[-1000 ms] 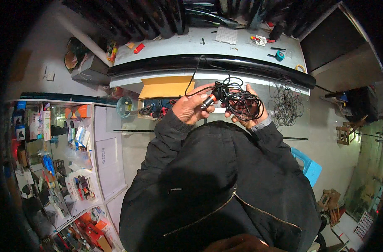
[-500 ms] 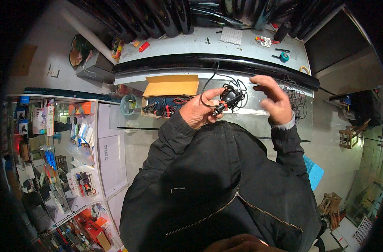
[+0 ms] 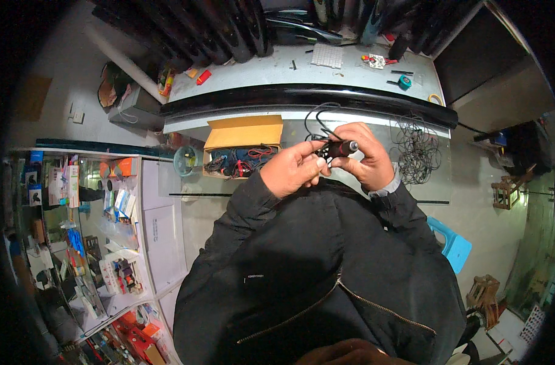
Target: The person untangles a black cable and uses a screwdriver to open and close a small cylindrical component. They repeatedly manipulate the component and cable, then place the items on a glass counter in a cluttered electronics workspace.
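Both my hands meet above the glass counter in front of my chest. My right hand [image 3: 371, 159] grips a black car charger plug [image 3: 344, 148] with a silver tip, which points to the right. Beside it my left hand [image 3: 294, 168] is closed, thumb and fingertips pinching the black cable [image 3: 317, 117] near the plug. A loop of that cable rises above the hands; the rest is partly hidden by my fingers. Left of my left hand stands an open cardboard box [image 3: 244, 132] holding black and red cables [image 3: 244, 159].
A tangle of thin black wire [image 3: 416, 152] lies right of my hands. Beyond the counter runs a long black roll [image 3: 308, 98], with a white worktop [image 3: 253, 72] behind it. A clear round container [image 3: 185, 159] stands left; shelves [image 3: 110, 243] with packages fill the left side. A blue stool [image 3: 452, 244] stands right.
My right hand, open and apart before, has come in and closed on the plug that my left hand held. The coiled cable is now mostly hidden between my hands.
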Demonstrator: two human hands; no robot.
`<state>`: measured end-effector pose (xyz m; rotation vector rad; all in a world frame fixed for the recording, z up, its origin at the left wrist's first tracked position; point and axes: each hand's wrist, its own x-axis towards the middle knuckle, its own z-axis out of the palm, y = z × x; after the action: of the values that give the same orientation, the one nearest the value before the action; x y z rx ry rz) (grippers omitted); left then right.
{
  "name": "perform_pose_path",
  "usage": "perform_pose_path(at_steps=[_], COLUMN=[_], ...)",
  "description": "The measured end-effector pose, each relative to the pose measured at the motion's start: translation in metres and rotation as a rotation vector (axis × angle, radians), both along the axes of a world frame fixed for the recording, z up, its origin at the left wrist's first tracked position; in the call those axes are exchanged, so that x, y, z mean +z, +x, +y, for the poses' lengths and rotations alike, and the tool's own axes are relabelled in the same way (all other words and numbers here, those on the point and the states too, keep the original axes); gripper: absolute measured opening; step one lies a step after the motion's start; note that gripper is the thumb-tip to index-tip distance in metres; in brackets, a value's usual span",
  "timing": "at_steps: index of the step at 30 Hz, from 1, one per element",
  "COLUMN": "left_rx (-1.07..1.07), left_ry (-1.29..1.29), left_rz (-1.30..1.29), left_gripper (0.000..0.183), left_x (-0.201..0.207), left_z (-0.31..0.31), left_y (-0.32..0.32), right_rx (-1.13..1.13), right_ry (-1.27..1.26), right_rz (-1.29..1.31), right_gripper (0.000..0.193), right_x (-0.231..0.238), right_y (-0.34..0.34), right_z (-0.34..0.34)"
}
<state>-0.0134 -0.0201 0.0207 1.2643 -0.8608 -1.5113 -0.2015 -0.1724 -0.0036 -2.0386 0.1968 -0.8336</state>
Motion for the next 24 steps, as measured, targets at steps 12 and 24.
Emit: perform_pose_path(at_steps=[12,24], left_rx=[0.124,-0.098], left_ry=[-0.507,-0.456], left_rz=[-0.585,-0.156], left_gripper=[0.045,0.041], left_x=[0.026,0.003], left_z=[-0.016,-0.026], left_y=[0.013,0.027], right_rx=[0.216,0.443], right_ry=[0.724,0.781], right_rz=[0.178,0.285], right_gripper=[0.037,0.044], right_x=[0.014,0.006], right_y=[-0.001,0.003], right_z=[0.012,0.014])
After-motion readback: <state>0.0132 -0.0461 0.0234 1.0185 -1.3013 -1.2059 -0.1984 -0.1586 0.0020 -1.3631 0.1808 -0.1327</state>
